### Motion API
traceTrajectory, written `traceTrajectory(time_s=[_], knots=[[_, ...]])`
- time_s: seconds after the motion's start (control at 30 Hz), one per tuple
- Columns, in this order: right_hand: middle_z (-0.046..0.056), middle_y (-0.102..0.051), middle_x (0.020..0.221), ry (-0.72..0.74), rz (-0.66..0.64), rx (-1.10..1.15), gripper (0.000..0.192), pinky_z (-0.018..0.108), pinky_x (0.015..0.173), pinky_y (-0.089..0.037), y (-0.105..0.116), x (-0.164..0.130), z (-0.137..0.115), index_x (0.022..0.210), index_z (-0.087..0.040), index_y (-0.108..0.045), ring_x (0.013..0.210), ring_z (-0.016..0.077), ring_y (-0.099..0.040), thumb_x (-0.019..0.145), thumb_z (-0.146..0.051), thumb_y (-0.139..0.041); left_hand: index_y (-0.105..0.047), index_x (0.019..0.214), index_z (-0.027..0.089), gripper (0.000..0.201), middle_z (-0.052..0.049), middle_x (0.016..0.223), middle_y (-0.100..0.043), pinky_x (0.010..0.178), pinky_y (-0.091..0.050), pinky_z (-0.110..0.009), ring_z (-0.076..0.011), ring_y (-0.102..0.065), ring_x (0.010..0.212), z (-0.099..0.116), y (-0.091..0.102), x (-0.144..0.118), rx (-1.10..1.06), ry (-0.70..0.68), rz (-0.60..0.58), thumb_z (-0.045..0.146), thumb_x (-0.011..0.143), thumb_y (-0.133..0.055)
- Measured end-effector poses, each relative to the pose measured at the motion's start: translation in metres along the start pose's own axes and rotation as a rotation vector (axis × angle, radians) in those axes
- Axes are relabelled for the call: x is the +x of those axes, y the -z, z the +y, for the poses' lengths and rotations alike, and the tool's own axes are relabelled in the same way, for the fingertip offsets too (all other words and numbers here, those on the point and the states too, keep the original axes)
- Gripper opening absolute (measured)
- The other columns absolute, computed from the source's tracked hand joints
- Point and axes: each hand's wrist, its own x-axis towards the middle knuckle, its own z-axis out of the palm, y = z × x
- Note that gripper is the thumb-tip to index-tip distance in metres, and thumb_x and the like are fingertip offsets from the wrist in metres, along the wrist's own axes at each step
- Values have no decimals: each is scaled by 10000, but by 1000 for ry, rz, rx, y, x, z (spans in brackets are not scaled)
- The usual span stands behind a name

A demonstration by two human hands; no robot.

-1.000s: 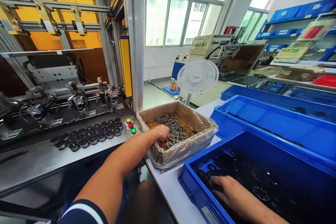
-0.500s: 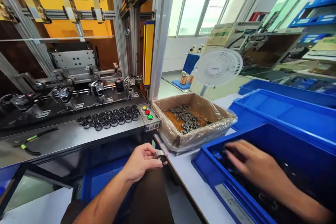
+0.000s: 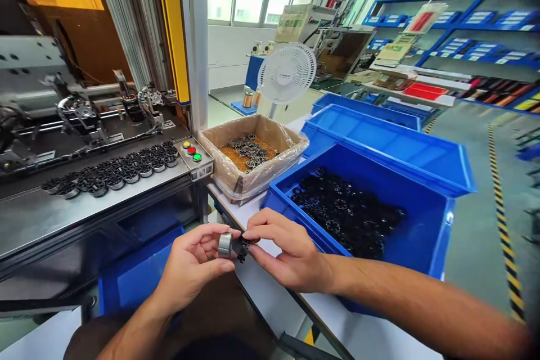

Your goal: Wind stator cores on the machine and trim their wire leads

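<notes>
Head view shows both hands meeting low in front of the tabletop (image 3: 270, 304) edge. Left hand (image 3: 192, 261) is curled, pinching a small silver metal ring (image 3: 225, 244) between thumb and fingers. Right hand (image 3: 287, 253) is closed on a black plastic part (image 3: 242, 248), which touches the ring. Just behind the right hand stands a blue bin (image 3: 426, 219) of black parts, with a lined cardboard box (image 3: 236, 183) of metal pieces beyond it.

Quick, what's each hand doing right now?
Left hand: closed on a small metal ring.
Right hand: pinching a black plastic part against that ring.
</notes>
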Motion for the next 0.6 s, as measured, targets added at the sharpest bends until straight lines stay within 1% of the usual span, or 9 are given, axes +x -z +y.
traceTrajectory(time_s=[0.07,0.17,0.33,0.4,0.5,0.53,0.6], knots=[[63,-650,873,-2,2,10,272,272,673,-566,2,1,2,1106,-172,-623,802,155,-633,860,-57,-607,-767,1083,260,466,-59,997,-795,801,-584,-200,-149,-739,895,-4,-6,2,-22,-12,4,100,660,-880],[69,-653,897,-17,9,5,263,286,698,-575,2,1,5,1085,-178,-631,825,162,-643,853,-56,-604,-773,1075,242,443,-65,961,-804,777,-591,-195,-149,-749,862,-8,-13,6,-38,3,3,106,666,-877],[78,-647,901,-15,16,-14,249,280,691,-567,3,0,9,1072,-168,-641,821,159,-638,859,-47,-598,-779,1048,254,454,-48,923,-809,742,-592,-172,-131,-752,810,-9,-18,9,-32,8,36,79,642,-881],[85,-647,920,-8,-5,0,275,279,696,-570,4,0,9,1109,-167,-629,832,161,-635,862,-53,-593,-787,1016,242,447,-46,890,-809,709,-591,-161,-127,-751,773,-9,-18,10,-27,-13,61,66,618,-888],[116,-642,998,30,-78,27,395,316,735,-588,6,0,9,1230,-150,-571,911,194,-635,841,-95,-604,-790,998,242,433,-36,877,-810,704,-594,-165,-125,-750,742,-10,-17,11,-23,-42,96,74,612,-892],[124,-638,1017,51,-101,10,425,322,739,-590,6,-1,10,1257,-146,-552,929,202,-635,838,-111,-611,-788,1001,248,437,-33,882,-811,711,-594,-168,-125,-751,742,-11,-16,11,-19,-46,102,78,612,-892],[124,-638,1019,94,-119,-69,426,316,727,-590,6,-2,13,1268,-150,-541,921,203,-641,851,-136,-625,-786,1004,255,440,-34,898,-814,733,-595,-175,-133,-758,760,-12,-15,10,-11,-47,109,88,612,-894]])
